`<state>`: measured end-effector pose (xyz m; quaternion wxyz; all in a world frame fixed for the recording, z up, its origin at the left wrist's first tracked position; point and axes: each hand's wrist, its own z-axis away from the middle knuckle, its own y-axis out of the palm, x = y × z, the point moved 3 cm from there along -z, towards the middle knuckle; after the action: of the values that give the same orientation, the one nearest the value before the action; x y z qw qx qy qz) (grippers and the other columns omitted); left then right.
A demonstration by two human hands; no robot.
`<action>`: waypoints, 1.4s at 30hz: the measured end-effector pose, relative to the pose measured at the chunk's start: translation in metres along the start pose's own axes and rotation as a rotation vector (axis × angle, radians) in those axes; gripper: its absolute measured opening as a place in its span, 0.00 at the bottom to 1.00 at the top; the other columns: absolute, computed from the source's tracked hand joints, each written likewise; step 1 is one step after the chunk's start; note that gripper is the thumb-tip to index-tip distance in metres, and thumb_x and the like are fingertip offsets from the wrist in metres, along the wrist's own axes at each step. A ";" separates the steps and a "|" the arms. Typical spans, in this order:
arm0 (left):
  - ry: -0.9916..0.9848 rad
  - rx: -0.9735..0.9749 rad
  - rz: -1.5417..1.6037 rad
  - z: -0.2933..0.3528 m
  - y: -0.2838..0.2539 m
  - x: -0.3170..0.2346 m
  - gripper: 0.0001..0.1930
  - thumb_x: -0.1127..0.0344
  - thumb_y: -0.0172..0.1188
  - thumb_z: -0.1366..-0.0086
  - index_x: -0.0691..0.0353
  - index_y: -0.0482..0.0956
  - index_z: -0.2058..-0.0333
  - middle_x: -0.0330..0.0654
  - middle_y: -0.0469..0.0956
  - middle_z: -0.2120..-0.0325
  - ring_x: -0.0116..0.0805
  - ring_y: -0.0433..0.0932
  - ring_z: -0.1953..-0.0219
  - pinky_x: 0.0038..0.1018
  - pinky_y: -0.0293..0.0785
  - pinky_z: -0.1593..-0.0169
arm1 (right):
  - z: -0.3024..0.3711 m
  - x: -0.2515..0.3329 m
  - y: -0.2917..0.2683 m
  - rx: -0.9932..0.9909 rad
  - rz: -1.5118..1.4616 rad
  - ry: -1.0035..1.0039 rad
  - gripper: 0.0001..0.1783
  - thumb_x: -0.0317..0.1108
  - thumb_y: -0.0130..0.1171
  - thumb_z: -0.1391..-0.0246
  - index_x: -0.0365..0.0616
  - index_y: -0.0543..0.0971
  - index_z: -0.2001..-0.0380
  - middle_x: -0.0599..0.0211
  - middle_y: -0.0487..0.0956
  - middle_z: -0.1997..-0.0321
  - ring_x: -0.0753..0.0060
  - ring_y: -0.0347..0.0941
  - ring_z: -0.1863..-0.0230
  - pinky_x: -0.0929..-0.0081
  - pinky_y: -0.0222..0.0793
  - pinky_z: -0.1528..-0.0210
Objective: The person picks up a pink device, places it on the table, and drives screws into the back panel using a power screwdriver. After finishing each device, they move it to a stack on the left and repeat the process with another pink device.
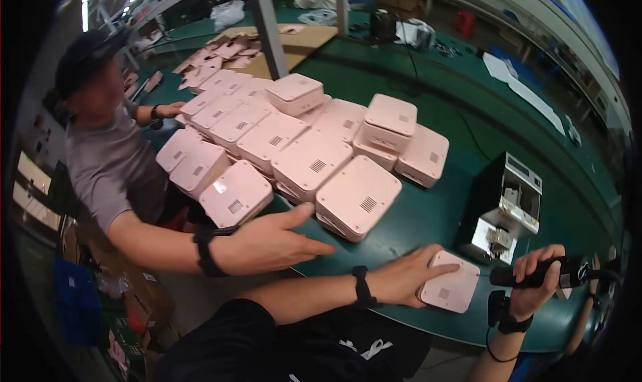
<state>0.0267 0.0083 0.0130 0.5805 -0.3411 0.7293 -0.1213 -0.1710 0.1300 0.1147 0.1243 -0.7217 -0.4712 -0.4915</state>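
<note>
My left hand (409,275) grips a pale pink square plastic case (449,294) at the table's near edge. Its fingers hold the left side, and one finger lies across the top. The case lies flat, with a small grille and corner holes facing up. To the right, my right hand (533,290) wraps around a black electric screwdriver (565,272) with a cable at its right end. The screwdriver is level and apart from the case; its tip cannot be made out. Just beyond it stands a black screw feeder (511,205) with an open metal front.
Many pink cases (311,161) lie stacked across the left and middle of the green table (461,131). A co-worker (120,161) at the left stretches a hand (271,243) over the near edge, between the stack and my left arm. Loose pink parts (224,51) lie farther back, near a metal post (266,34).
</note>
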 end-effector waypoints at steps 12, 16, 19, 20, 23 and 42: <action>-0.043 0.069 0.014 -0.011 -0.009 0.006 0.47 0.64 0.75 0.56 0.48 0.66 0.35 0.55 0.61 0.42 0.57 0.65 0.39 0.39 0.66 0.36 | -0.046 0.027 0.015 -0.191 -0.001 -0.057 0.13 0.45 0.49 0.33 0.46 0.69 0.62 0.70 0.67 0.79 0.75 0.62 0.82 0.74 0.61 0.78; -0.020 0.132 0.059 -0.028 -0.001 -0.002 0.46 0.64 0.75 0.56 0.45 0.67 0.35 0.53 0.62 0.42 0.55 0.65 0.39 0.40 0.67 0.37 | -0.058 0.032 0.013 -0.262 0.130 -0.095 0.14 0.44 0.49 0.33 0.44 0.69 0.63 0.67 0.68 0.80 0.74 0.64 0.83 0.72 0.64 0.77; 0.003 0.153 0.061 -0.036 0.005 -0.006 0.45 0.63 0.75 0.56 0.44 0.67 0.35 0.52 0.62 0.42 0.55 0.66 0.40 0.40 0.67 0.37 | -0.057 0.026 0.010 -0.300 0.220 -0.084 0.14 0.44 0.50 0.34 0.43 0.69 0.64 0.67 0.68 0.80 0.73 0.63 0.84 0.71 0.64 0.77; -0.002 0.159 0.054 -0.037 0.006 -0.006 0.45 0.63 0.75 0.56 0.44 0.67 0.35 0.52 0.62 0.43 0.54 0.66 0.40 0.40 0.68 0.37 | -0.057 0.024 0.010 -0.313 0.250 -0.069 0.15 0.44 0.50 0.34 0.43 0.69 0.64 0.66 0.68 0.81 0.73 0.63 0.85 0.71 0.64 0.78; -0.013 0.165 0.061 -0.039 0.007 -0.002 0.45 0.63 0.75 0.56 0.44 0.67 0.36 0.51 0.62 0.43 0.54 0.67 0.40 0.40 0.68 0.37 | -0.055 0.020 0.008 -0.277 0.272 -0.010 0.15 0.45 0.50 0.34 0.43 0.69 0.64 0.66 0.68 0.81 0.73 0.63 0.86 0.71 0.64 0.78; -0.010 0.139 0.053 -0.042 0.009 0.005 0.44 0.63 0.76 0.58 0.45 0.69 0.38 0.49 0.63 0.44 0.53 0.67 0.40 0.41 0.68 0.38 | -0.026 0.013 0.009 -0.232 0.129 0.001 0.19 0.52 0.46 0.34 0.46 0.68 0.63 0.69 0.68 0.80 0.75 0.62 0.85 0.71 0.63 0.75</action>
<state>-0.0162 0.0023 0.0167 0.6095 -0.2813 0.7249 -0.1544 -0.1779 0.1158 0.1404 0.0716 -0.7598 -0.3637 -0.5342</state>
